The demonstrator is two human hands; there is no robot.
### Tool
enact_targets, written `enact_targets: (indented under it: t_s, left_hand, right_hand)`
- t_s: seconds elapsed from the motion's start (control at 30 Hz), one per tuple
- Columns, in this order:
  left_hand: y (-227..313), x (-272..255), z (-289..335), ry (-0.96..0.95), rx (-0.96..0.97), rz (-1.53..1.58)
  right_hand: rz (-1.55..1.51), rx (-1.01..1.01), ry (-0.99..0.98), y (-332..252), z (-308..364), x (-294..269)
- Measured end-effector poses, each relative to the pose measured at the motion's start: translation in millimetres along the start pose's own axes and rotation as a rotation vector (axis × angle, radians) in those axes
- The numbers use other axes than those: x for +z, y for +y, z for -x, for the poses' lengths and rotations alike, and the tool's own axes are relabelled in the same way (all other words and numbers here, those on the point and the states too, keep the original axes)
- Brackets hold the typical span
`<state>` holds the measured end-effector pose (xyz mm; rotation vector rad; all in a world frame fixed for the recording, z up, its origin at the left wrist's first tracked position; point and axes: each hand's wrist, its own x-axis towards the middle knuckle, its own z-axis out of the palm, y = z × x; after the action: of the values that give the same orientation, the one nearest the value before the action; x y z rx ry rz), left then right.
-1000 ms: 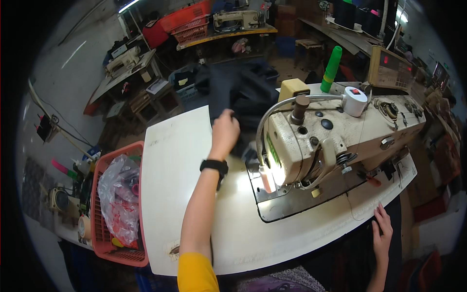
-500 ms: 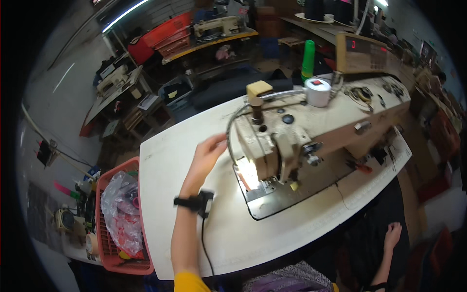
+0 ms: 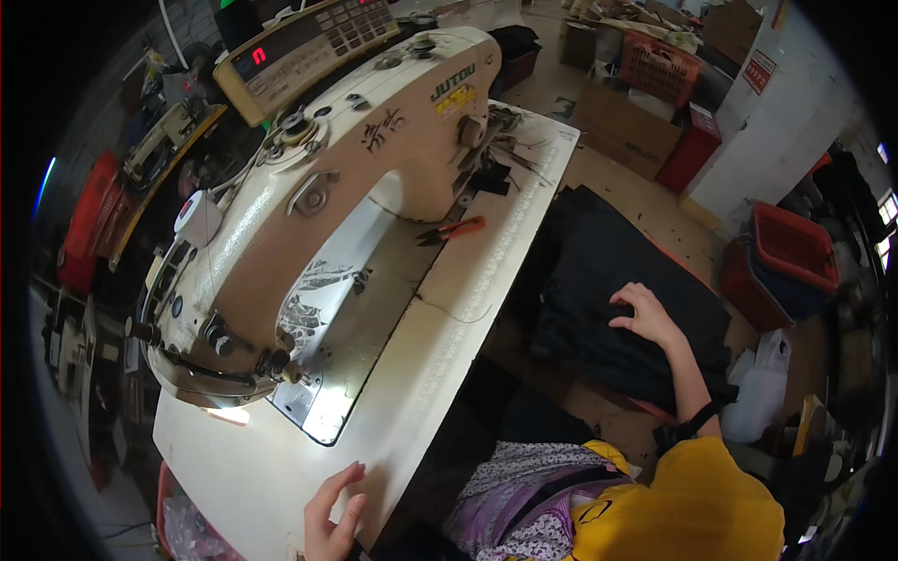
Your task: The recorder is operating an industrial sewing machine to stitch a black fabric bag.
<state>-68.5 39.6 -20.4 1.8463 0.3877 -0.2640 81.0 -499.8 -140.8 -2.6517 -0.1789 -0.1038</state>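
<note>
A lamp under the machine is throwing the strongest light, burning out to white, and the plate is returning a hard glare. The table is looking bright near the lamp and greyer toward its far end. The machine's top is carrying a soft sheen, while its near side is lying in brownish shade. The cloth is swallowing light, its folds barely showing. Red digits are glowing. A tube light is shining bluish at the left rim; windows are glaring at the right. The fisheye is bending straight edges, the corners are sinking into black, and the left background is appearing dim and soft.
</note>
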Motion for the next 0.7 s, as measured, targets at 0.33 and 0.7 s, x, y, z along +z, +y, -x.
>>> enact_targets:
  t_s: [0.33,0.7]
  left_hand:
    - [25,129,-47,-0.51,0.389,-0.046]
    - [-8,343,-94,-0.381,0.244,0.27]
  right_hand:
    - [-0.462,0.19,0.478,-49,6,-63]
    - [-0.404,-0.081,0.691,-157,34,-88]
